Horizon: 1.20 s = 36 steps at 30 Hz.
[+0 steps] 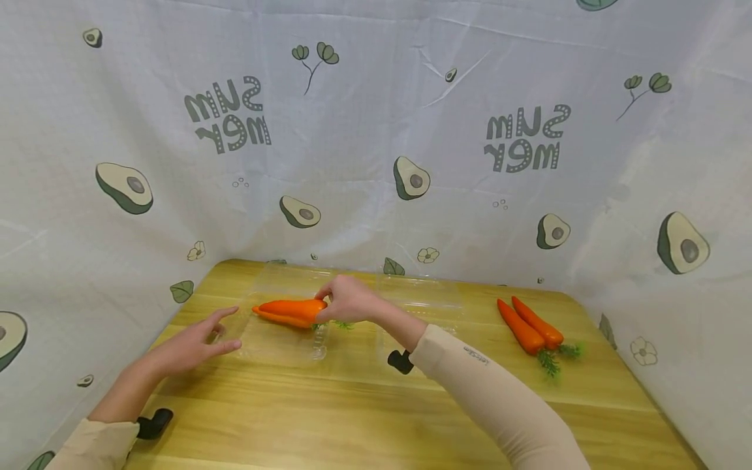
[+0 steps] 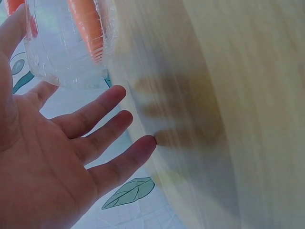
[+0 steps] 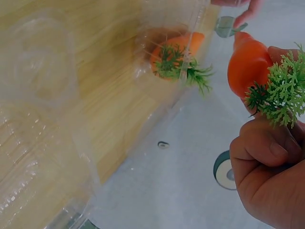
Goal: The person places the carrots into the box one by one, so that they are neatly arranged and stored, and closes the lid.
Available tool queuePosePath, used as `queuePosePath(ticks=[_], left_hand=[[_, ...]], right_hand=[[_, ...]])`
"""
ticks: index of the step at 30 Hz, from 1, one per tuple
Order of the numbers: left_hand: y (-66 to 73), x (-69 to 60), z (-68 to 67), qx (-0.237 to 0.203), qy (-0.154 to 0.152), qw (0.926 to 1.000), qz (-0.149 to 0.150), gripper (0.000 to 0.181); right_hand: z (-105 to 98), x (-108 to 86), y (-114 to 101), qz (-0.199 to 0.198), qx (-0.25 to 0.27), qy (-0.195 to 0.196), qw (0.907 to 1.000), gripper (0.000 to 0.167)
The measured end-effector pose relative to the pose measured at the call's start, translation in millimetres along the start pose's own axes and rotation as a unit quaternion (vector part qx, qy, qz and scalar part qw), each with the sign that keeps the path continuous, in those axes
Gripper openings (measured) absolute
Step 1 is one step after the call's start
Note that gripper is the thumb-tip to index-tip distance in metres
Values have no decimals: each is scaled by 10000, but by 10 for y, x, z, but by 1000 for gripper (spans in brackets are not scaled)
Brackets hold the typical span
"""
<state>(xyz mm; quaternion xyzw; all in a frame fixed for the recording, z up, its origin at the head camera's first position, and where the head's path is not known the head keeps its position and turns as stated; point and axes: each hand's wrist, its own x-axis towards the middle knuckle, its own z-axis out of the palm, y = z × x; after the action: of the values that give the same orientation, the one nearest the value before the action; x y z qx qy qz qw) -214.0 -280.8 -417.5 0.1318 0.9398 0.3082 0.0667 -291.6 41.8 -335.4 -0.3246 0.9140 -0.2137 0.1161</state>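
Observation:
My right hand [image 1: 351, 300] pinches an orange carrot [image 1: 290, 307] near its leafy end, over a clear plastic container [image 1: 276, 349] on the left of the table. A second carrot [image 3: 194, 44] lies in that container, its green leaves at the rim in the right wrist view. At the container's left side is my left hand [image 1: 196, 343], fingers spread and holding nothing; in the left wrist view a finger and thumb of this hand [image 2: 52, 157] are close to the clear wall [image 2: 57, 67]. Whether they touch it, I cannot tell.
Another clear container [image 1: 384, 346] stands to the right, partly behind my right forearm. Two carrots with green leaves [image 1: 531, 329] lie side by side at the table's right. A patterned white cloth [image 1: 352, 130] hangs behind the wooden table [image 1: 329, 418].

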Motion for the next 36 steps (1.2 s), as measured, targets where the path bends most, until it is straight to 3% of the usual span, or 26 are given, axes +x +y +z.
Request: queuePosePath(ticks=[16, 28, 36], left_hand=[[-21, 19, 9, -11, -41, 10000, -6, 80], [-34, 33, 11, -63, -70, 9999, -57, 81], [-17, 26, 7, -108, -82, 9999, -77, 81]], right_hand=[[244, 179, -69, -497, -374, -94, 9980, 30], [406, 269, -82, -271, -428, -277, 9983, 36], [472, 276, -122, -98, -645, -247, 9976, 8]])
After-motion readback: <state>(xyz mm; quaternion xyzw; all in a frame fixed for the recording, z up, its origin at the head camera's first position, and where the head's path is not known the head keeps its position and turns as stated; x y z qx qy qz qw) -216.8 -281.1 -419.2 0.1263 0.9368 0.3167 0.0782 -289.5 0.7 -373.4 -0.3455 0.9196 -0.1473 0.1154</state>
